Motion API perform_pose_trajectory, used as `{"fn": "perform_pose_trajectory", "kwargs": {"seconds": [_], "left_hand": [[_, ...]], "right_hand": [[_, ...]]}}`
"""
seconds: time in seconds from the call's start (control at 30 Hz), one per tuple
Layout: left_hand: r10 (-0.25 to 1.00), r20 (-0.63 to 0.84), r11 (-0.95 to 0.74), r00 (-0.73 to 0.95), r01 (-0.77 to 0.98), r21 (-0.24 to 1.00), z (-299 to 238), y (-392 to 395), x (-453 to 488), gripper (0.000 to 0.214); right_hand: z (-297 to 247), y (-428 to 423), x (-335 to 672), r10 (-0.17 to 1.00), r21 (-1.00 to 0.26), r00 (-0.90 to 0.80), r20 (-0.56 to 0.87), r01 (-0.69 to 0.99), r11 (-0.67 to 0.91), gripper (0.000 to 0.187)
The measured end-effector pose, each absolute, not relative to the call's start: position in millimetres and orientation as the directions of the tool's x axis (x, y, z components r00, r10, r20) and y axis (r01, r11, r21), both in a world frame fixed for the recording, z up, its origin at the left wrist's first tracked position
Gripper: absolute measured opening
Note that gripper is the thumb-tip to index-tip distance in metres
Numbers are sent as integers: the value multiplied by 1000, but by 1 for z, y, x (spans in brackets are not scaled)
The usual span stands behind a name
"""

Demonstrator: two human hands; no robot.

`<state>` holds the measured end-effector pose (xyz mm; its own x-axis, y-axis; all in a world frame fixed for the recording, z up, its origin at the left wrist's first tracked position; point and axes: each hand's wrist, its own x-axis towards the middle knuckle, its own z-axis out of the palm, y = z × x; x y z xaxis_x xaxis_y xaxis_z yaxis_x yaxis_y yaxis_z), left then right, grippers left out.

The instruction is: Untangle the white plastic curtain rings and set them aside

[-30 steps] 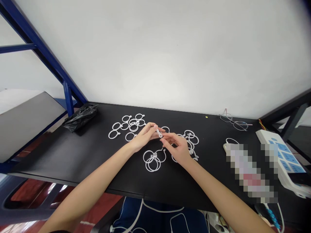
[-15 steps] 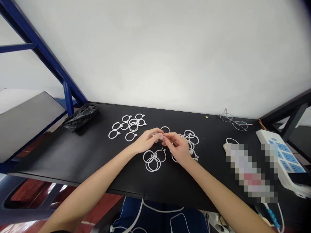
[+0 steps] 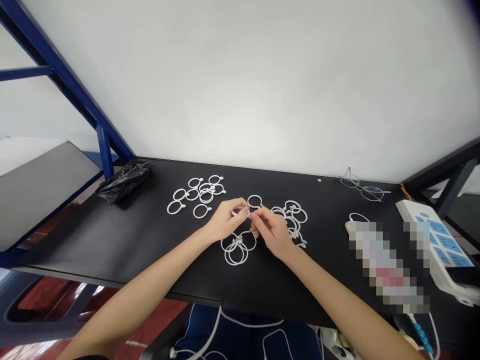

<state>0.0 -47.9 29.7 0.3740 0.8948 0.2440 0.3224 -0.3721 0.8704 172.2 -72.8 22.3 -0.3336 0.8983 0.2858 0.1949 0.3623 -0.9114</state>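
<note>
Over the middle of the black table, my left hand point(image 3: 226, 221) is closed on a white plastic ring point(image 3: 236, 212), partly hidden by the fingers. My right hand point(image 3: 273, 231) pinches at the ring's right end, its fingertips meeting those of the left; the small joint there is covered. Just below lies a cluster of overlapping white rings point(image 3: 236, 263), some with open ends. Beyond my hands is a single ring point(image 3: 254, 195). Another pile of rings point(image 3: 302, 216) sits right of my right hand, partly behind it. Farther left, several closed rings with small round tabs point(image 3: 202, 217) are spread out.
A crumpled black plastic bag point(image 3: 125, 181) rests at the table's point(image 3: 150, 240) back left. Eyeglasses point(image 3: 360, 188) lie at the back right. Nearer on the right are a blurred-out object point(image 3: 382, 265) with a cable and a white power strip point(image 3: 435, 245). A white wall point(image 3: 240, 100) rises behind.
My right hand has shifted slightly down and left, showing more of the right pile and covering part of the near cluster. The held ring shows more clearly between my hands.
</note>
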Motion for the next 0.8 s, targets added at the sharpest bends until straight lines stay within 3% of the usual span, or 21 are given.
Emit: {"fn": "perform_pose_trajectory", "kwargs": {"seconds": [0.33, 0.6, 0.7, 0.8], "left_hand": [[891, 229, -364, 392, 314, 877, 28, -47, 1, 25], [854, 131, -278, 504, 229, 933, 25, -47, 0, 50], [863, 104, -224, 494, 190, 956, 24, -47, 2, 46], [908, 81, -122, 412, 75, 990, 22, -42, 4, 41]], "right_hand": [[21, -72, 173, 897, -912, -329, 296, 182, 368, 30], [15, -65, 176, 917, -902, -241, 319, 220, 371, 27], [15, -63, 177, 920, -884, -168, 355, 259, 388, 26], [15, -61, 178, 873, -788, -154, 462, 380, 484, 19]]}}
